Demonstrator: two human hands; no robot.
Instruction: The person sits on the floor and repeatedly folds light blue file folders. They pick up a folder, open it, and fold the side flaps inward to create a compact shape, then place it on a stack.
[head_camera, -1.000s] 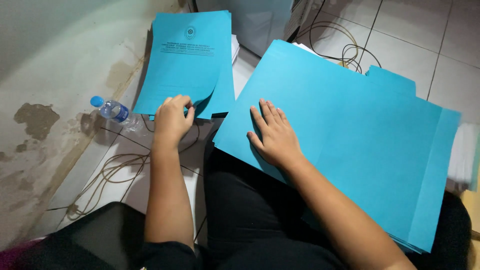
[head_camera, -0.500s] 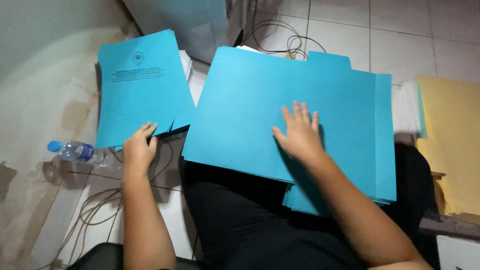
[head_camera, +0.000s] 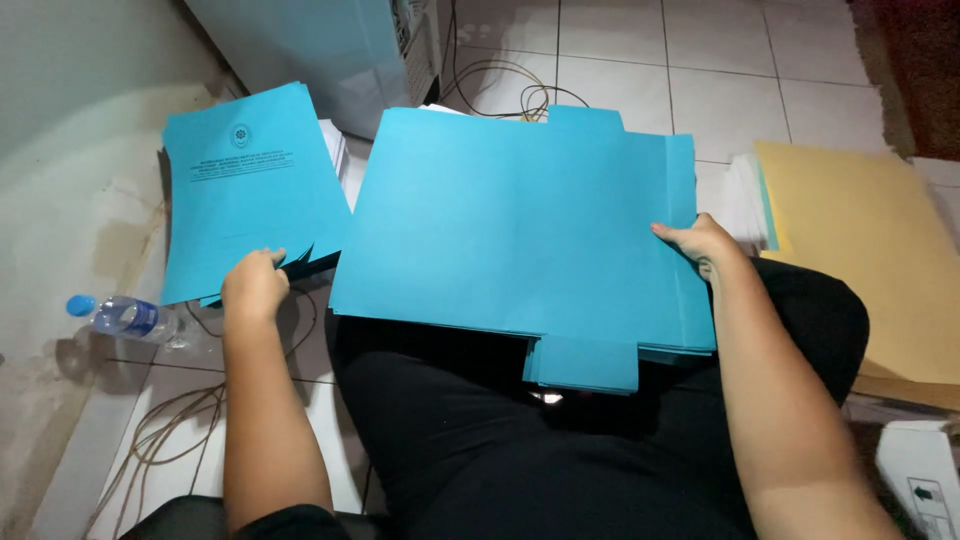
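Head view: right hand (head_camera: 705, 243) fingers gripping wide blue folder stack (head_camera: 520, 230), left hand (head_camera: 252, 287) pinching printed covers (head_camera: 240, 190).

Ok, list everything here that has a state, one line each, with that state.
Large plain blue paper folders: stacked flat across the lap.
Printed blue paper covers: fanned pile on the floor, bottom edge lifted.
Clear plastic water bottle: lying on its side, blue cap on.
Yellow paper folders: stacked flat.
Left hand: gripping the printed covers.
Right hand: holding the plain folders' right edge.

Left hand (head_camera: 252, 288) grips printed sheets (head_camera: 240, 190); right hand (head_camera: 700, 243) folders (head_camera: 520, 230).
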